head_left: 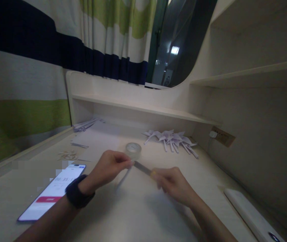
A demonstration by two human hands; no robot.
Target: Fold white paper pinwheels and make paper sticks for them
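My left hand [113, 165], with a dark band on its wrist, is closed in a pinch at mid-desk, just in front of a roll of clear tape [133, 148]. A thin pale strip [123, 179] hangs down below its fingertips. Between the two hands runs a narrow flat grey blade-like piece [142, 168]. My right hand [171, 181] is closed round the right end of this piece, where a bit of yellow shows at the fingers. Its tip meets my left fingertips. Motion blur and the fingers hide the exact kind of tool.
Several folded paper pinwheels [171, 137] with paper sticks lie at the back right. White sheets [99, 137], rolled paper sticks [86, 124] and small tan pieces [68, 155] are at the left. A lit phone [55, 191] lies near my left forearm; a white case [249, 211] sits right.
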